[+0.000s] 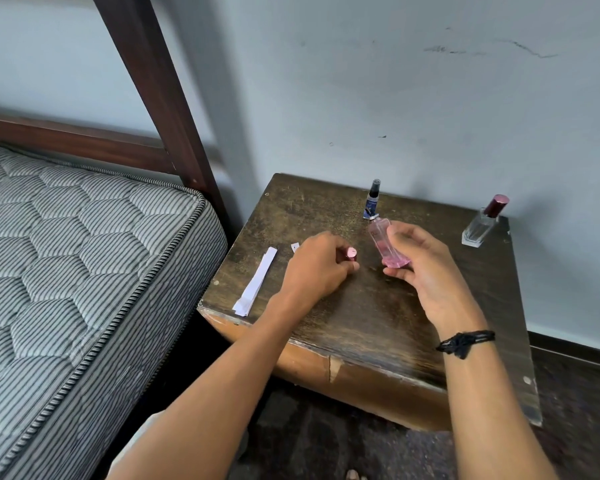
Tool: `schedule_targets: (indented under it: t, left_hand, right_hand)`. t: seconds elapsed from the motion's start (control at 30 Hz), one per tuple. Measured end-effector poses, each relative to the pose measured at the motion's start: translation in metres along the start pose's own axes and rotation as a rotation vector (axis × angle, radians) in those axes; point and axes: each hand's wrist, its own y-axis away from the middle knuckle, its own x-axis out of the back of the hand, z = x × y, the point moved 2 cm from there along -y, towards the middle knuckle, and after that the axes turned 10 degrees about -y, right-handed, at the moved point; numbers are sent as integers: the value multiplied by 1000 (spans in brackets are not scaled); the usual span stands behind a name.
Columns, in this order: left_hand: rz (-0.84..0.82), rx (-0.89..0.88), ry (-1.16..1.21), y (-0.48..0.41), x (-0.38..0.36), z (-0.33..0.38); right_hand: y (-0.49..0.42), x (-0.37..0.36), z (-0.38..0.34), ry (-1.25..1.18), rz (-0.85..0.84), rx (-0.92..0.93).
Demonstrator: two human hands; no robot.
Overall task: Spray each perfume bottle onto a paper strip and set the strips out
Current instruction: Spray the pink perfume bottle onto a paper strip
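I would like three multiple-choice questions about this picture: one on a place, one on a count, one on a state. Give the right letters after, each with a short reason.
1. Where does the clear bottle with the dark red cap stand?
A. on the bed
B. at the far right of the table
C. on the floor

2. How many perfume bottles are in view?
A. one
B. three
C. five

3. The pink bottle in the right hand is:
A. capped
B. lying on the table
C. uncapped

Answers:
1 B: it stands near the wall at the table's right edge.
2 B: the clear one, the pink one and the small blue bottle.
3 C: its nozzle is bare and the left hand holds the pink cap.
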Motion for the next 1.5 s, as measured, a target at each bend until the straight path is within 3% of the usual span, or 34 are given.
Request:
schedule_targets:
  t: [0.17,0.33,0.47,0.57,0.8,1.5]
  left_hand:
    - [-38,-56,-58,-3,-4,2]
    - [-102,22,131,-7,12,-4]
    - [27,73,272,-11,41,-20]
    - [138,133,158,-15,61,-44]
    - [-22,131,-101,-18,62,-71]
    - [-2,151,-220,-12,52,-60]
  right_hand:
    - [1,3,-4,13,-48,19]
    - [2,2,-5,27,-97,19]
    - [2,1,-6,-25,-143,29]
    - [2,-1,-5,-91,-218,41]
    - [7,-24,-1,-41,-354,86]
    - [18,-55,28,453,-444,148]
